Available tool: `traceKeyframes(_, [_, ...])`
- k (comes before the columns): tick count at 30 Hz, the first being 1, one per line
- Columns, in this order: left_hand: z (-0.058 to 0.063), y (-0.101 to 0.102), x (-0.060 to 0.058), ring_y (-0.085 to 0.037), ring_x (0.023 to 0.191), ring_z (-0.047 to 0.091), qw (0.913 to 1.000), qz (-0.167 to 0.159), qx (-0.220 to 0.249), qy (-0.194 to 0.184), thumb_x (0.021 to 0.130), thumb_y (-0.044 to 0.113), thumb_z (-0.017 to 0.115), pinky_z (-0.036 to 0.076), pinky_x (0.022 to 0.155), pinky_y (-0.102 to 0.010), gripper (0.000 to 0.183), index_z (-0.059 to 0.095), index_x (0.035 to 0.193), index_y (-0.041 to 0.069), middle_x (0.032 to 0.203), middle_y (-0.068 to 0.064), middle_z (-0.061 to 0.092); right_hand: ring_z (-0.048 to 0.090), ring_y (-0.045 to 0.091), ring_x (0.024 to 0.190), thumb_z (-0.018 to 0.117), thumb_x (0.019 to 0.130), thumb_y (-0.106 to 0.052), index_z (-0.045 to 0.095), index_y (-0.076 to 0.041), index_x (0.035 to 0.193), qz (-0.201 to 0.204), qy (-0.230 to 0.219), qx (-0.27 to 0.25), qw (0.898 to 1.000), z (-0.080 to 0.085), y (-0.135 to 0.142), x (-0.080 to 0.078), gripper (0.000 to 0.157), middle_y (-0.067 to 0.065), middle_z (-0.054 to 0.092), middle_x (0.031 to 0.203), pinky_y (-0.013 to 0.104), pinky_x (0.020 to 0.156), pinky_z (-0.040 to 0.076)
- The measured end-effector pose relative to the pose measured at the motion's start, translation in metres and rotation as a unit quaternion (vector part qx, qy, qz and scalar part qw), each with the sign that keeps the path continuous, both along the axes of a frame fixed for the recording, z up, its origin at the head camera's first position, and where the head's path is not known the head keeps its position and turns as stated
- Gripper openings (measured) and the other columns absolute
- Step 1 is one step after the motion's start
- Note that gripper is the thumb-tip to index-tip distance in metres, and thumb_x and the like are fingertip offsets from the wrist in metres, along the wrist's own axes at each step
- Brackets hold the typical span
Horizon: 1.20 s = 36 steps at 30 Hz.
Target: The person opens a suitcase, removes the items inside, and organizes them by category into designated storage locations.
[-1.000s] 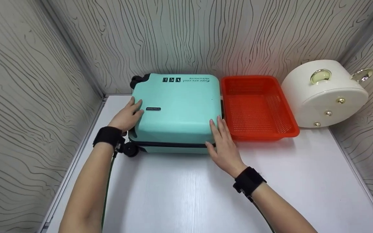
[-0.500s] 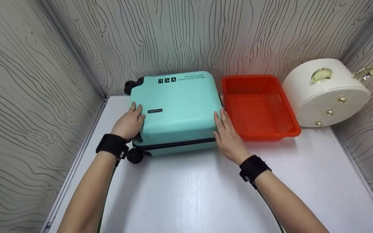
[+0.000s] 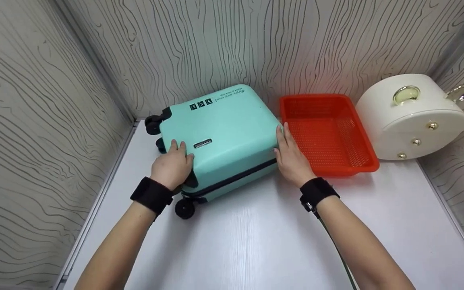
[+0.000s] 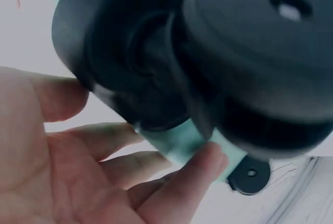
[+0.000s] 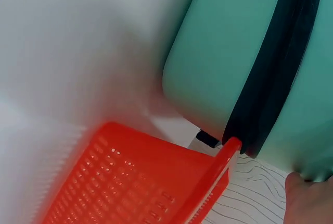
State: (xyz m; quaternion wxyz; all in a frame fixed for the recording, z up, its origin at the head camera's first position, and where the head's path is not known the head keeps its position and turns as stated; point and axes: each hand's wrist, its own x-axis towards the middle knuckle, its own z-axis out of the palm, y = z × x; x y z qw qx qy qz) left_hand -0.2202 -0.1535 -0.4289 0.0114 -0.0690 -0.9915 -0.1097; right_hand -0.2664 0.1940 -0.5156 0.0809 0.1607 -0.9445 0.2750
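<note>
A mint-green hard-shell suitcase (image 3: 224,129) lies flat on the white table, turned at an angle, its wheeled end to the left. My left hand (image 3: 172,165) rests on its near left corner, fingers extended onto the top face. The left wrist view shows those fingers touching the shell beside a large black caster wheel (image 4: 260,67). At the opposite end, my right hand (image 3: 292,159) presses straight fingers against the suitcase's right edge. Only a bit of that hand enters the right wrist view, where the black zipper band (image 5: 278,57) runs along the suitcase's side.
Close to the suitcase's right end stands a red perforated plastic basket (image 3: 371,155). Farther right is a round white case (image 3: 397,108) with gold handles and stud feet. Patterned wall panels (image 3: 199,44) border the back and both sides of the table.
The suitcase has turned anticlockwise as seen from above: its near wheeled corner came forward and right. Both hands have kept contact, the left moving nearer and right, the right slightly farther away and right.
</note>
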Motion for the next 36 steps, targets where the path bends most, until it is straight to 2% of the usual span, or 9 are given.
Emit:
traceKeyframes(7, [-0.002, 0.021, 0.016, -0.043, 0.069, 0.070, 0.9932, -0.036, -0.059, 0.093, 0.105, 0.028, 0.057, 0.056, 0.052, -0.050, 0.051, 0.058, 0.136, -0.013, 0.134, -0.038, 0.055, 0.019, 0.035, 0.154, 0.041, 0.112, -0.017, 0.004, -0.012, 0.166, -0.054, -0.012, -0.041, 0.998, 0.007, 0.003, -0.005, 0.065, 0.012, -0.003, 0.171, 0.053, 0.105, 0.045])
traceKeyframes(12, [-0.006, 0.035, 0.027, -0.036, 0.056, 0.067, 0.9765, -0.068, -0.116, 0.168, 0.101, 0.027, 0.065, 0.049, 0.039, -0.041, 0.045, 0.067, 0.126, -0.011, 0.123, -0.036, 0.064, 0.053, 0.043, 0.127, 0.038, 0.112, -0.013, 0.007, -0.013, 0.166, -0.088, -0.013, -0.065, 0.994, 0.011, 0.003, -0.011, 0.062, 0.016, 0.003, 0.170, 0.047, 0.076, 0.052])
traceKeyframes(16, [-0.006, 0.041, 0.032, -0.030, 0.046, 0.061, 0.9798, -0.057, -0.091, 0.169, 0.102, 0.030, 0.063, 0.047, 0.038, -0.039, 0.047, 0.067, 0.128, -0.009, 0.123, -0.035, 0.064, 0.059, 0.040, 0.086, 0.037, 0.112, -0.013, 0.005, -0.015, 0.166, -0.093, -0.027, -0.079, 0.992, 0.012, 0.005, -0.015, 0.063, 0.015, 0.002, 0.170, 0.037, 0.059, 0.042])
traceKeyframes(20, [0.000, 0.034, 0.028, -0.035, 0.059, 0.066, 0.9887, -0.060, -0.046, 0.129, 0.103, 0.030, 0.060, 0.054, 0.050, -0.046, 0.041, 0.071, 0.123, -0.004, 0.118, -0.029, 0.068, 0.060, 0.042, 0.105, 0.041, 0.111, -0.014, 0.000, -0.016, 0.166, -0.084, -0.049, -0.086, 0.992, 0.011, 0.006, -0.012, 0.069, 0.013, -0.004, 0.171, 0.039, 0.061, 0.044])
traceKeyframes(24, [0.013, 0.014, 0.010, -0.040, 0.091, 0.069, 0.9962, -0.048, 0.008, 0.073, 0.105, 0.035, 0.054, 0.057, 0.076, -0.054, 0.040, 0.073, 0.118, 0.002, 0.112, -0.021, 0.071, 0.027, 0.040, 0.149, 0.046, 0.110, -0.020, -0.001, -0.014, 0.165, -0.066, -0.052, -0.095, 0.992, 0.008, 0.000, 0.000, 0.073, 0.015, -0.006, 0.170, 0.050, 0.097, 0.047])
traceKeyframes(27, [0.020, -0.007, -0.017, -0.044, 0.125, 0.056, 0.9982, -0.028, 0.039, 0.036, 0.107, 0.040, 0.050, 0.045, 0.103, -0.058, 0.050, 0.062, 0.139, 0.003, 0.137, -0.023, 0.061, 0.005, 0.034, 0.155, 0.049, 0.109, -0.025, 0.002, -0.009, 0.165, -0.048, -0.039, -0.104, 0.993, 0.003, -0.012, 0.017, 0.075, 0.015, -0.008, 0.170, 0.052, 0.121, 0.022])
traceKeyframes(29, [0.020, -0.023, -0.036, -0.048, 0.142, 0.037, 0.9976, -0.014, 0.067, 0.011, 0.107, 0.043, 0.047, 0.029, 0.115, -0.061, 0.062, 0.044, 0.154, 0.001, 0.155, -0.027, 0.042, 0.000, 0.033, 0.156, 0.051, 0.109, -0.027, 0.004, -0.007, 0.165, -0.034, -0.032, -0.108, 0.993, -0.001, -0.023, 0.032, 0.076, 0.015, -0.008, 0.170, 0.051, 0.123, 0.012])
traceKeyframes(32, [0.018, -0.048, -0.063, -0.050, 0.150, 0.015, 0.9949, 0.006, 0.095, -0.032, 0.108, 0.044, 0.045, 0.012, 0.120, -0.061, 0.074, 0.025, 0.159, -0.004, 0.163, -0.031, 0.020, -0.002, 0.030, 0.156, 0.052, 0.108, -0.029, 0.004, -0.008, 0.165, -0.013, -0.036, -0.112, 0.993, -0.006, -0.042, 0.055, 0.077, 0.013, -0.009, 0.171, 0.051, 0.123, 0.013])
traceKeyframes(36, [0.015, -0.073, -0.082, -0.051, 0.151, 0.008, 0.9903, 0.033, 0.116, -0.069, 0.108, 0.043, 0.043, 0.003, 0.120, -0.063, 0.079, 0.014, 0.158, -0.011, 0.163, -0.035, 0.013, -0.002, 0.028, 0.156, 0.053, 0.108, -0.030, 0.003, -0.010, 0.165, 0.026, -0.047, -0.125, 0.991, -0.009, -0.064, 0.080, 0.078, 0.012, -0.009, 0.171, 0.053, 0.122, 0.017])
